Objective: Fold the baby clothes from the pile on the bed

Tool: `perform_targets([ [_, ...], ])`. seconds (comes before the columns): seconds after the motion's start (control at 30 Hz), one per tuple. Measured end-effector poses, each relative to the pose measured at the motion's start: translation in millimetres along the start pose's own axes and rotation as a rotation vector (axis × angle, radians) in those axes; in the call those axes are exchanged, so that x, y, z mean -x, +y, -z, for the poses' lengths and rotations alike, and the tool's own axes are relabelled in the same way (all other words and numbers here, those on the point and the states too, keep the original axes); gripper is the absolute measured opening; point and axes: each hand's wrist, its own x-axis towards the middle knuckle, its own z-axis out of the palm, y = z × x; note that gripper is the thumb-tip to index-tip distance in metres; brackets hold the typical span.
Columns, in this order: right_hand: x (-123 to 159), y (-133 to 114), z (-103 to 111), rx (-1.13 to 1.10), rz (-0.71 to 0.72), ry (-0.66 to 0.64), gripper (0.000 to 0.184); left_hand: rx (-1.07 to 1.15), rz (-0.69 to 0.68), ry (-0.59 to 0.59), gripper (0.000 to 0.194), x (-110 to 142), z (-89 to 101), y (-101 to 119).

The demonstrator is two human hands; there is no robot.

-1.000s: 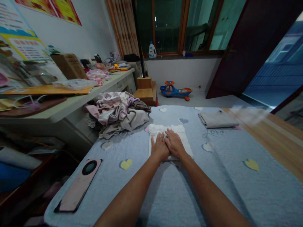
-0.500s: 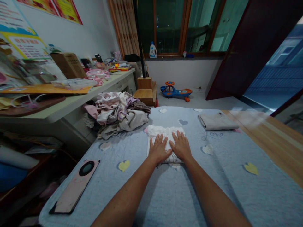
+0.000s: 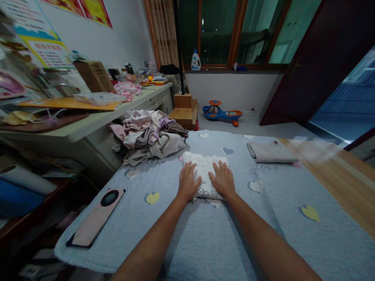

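A folded white garment (image 3: 205, 173) with a small printed pattern lies on a pale blue quilted mat (image 3: 187, 242) dotted with heart patches. My left hand (image 3: 189, 181) rests flat on its left half, fingers spread and pointing away from me. My right hand (image 3: 222, 180) lies flat on its right half, and a narrow strip of the garment shows between the hands. Neither hand grips the cloth. Part of the garment is hidden under my palms.
A heap of pink, lilac and beige clothes (image 3: 152, 136) sits left of my hands. A folded grey garment (image 3: 272, 152) lies to the right. A phone in a pink case (image 3: 96, 217) lies near the mat's left edge, beside a cluttered white desk (image 3: 88, 125).
My hands have separated from side by side at the garment's middle and now rest apart on its two halves. The garment looks more neatly folded, and the view has shifted slightly.
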Motion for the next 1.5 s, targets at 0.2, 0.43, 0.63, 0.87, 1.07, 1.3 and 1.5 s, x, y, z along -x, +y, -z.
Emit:
perform_targets([
  [0.2,-4.0,2.7,2.0,-0.029,-0.013,-0.067,0.063,0.195,0.365,0.052,0.059,16.0,28.6,-19.6],
  [0.43,-8.9,-25.8,33.2,-0.118,0.046,-0.033,0.060,0.618,0.645,-0.166,0.068,1.4,44.7,-18.4],
  [0.63,-7.0,-61.0,56.9,-0.309,0.130,-0.223,0.041,1.226,0.703,-0.310,0.042,-1.0,40.9,2.3],
  [0.87,-33.1,-66.7,83.3,-0.529,-0.010,-0.387,0.056,1.438,0.424,-0.290,0.045,6.3,40.4,31.3],
  [1.07,-49.2,-65.4,81.1,-0.495,-0.206,-0.440,0.043,1.345,0.183,-0.416,0.040,10.1,50.9,39.2],
  [1.3,-37.0,-34.0,91.9,-0.801,-0.232,-0.466,0.044,1.313,0.570,-0.093,0.027,20.4,44.3,7.4],
  [1.5,-28.3,1.3,118.4,-1.277,-0.206,-0.444,0.045,1.504,0.843,-0.286,0.031,26.6,25.1,2.6],
])
